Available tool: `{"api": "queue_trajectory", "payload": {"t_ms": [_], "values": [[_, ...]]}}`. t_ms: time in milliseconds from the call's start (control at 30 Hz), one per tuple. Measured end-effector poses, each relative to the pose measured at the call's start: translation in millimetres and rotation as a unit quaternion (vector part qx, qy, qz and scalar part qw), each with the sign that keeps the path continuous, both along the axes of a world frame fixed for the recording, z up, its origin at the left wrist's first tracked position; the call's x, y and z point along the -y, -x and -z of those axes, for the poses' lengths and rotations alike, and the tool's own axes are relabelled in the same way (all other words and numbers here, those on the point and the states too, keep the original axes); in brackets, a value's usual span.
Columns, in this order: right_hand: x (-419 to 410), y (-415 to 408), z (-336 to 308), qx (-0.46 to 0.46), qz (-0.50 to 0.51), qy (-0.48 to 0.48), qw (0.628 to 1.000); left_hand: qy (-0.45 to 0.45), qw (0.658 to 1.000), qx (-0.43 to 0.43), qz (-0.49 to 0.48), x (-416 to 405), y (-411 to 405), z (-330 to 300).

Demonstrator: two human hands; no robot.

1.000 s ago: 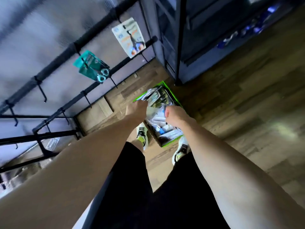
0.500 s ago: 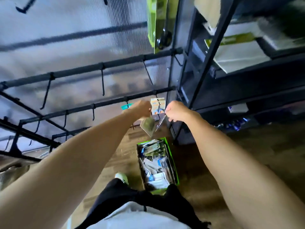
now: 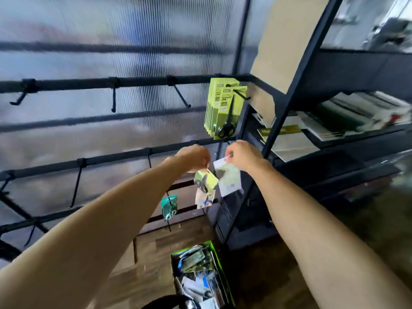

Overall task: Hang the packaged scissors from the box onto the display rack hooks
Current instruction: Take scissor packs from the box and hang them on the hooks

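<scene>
Both bare forearms reach up and forward, converging near the middle. The left hand (image 3: pixel 193 157) is curled, its fingers pinching the top of a small package. The right hand (image 3: pixel 242 155), just beside it but not touching, is also curled, pinching the upper corner of another package.

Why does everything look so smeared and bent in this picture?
Head view: the shelf at right and the wall panel smear with motion blur; the wide lens bows the rack bars; both hands and the yellow-green packs stay fairly sharp.
</scene>
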State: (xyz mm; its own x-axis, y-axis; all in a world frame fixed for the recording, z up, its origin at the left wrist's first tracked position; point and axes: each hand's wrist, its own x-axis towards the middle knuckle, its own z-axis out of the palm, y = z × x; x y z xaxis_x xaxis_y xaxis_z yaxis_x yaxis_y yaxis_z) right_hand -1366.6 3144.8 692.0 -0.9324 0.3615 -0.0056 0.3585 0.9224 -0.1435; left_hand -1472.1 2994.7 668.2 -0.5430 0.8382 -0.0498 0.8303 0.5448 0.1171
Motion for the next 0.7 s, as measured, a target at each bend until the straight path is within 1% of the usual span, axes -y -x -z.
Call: {"api": "queue_trajectory", "payload": {"t_ms": [100, 200, 300, 367, 467, 567, 633, 700], "values": [[0.2, 2.2, -13.2, -0.022, 0.012, -0.018, 1.000, -0.024, 0.999, -0.036, -0.012, 3.7, 4.1, -14.7], [-0.9, 1.9, -29.5, -0.044, 0.008, -0.025, 0.999, -0.020, 0.999, -0.033, 0.004, 6.1, 7.6, -25.5], [-4.2, 0.6, -45.6, -0.039, 0.001, -0.024, 0.999, -0.028, 0.999, -0.008, -0.013, 9.2, 5.7, -37.8], [-6.7, 0.7, -56.2, -0.045, -0.010, -0.009, 0.999, -0.031, 0.999, -0.005, -0.020, 10.4, 1.0, -46.8], [-15.8, -0.5, -69.2, -0.070, -0.043, 0.045, 0.996, -0.046, 0.998, -0.001, -0.037, 10.5, -5.5, -57.0], [-28.3, 1.3, -74.6, -0.073, -0.065, 0.088, 0.991, -0.051, 0.997, -0.009, -0.052, 5.9, -17.2, -70.6], [-38.2, -0.5, -77.4, -0.079, -0.073, 0.082, 0.991, -0.050, 0.995, -0.026, -0.077, 0.8, -28.5, -78.3], [-48.1, -1.8, -81.2, -0.060, -0.087, 0.075, 0.992, -0.058, 0.992, -0.035, -0.107, -3.7, -34.0, -82.8]]}}
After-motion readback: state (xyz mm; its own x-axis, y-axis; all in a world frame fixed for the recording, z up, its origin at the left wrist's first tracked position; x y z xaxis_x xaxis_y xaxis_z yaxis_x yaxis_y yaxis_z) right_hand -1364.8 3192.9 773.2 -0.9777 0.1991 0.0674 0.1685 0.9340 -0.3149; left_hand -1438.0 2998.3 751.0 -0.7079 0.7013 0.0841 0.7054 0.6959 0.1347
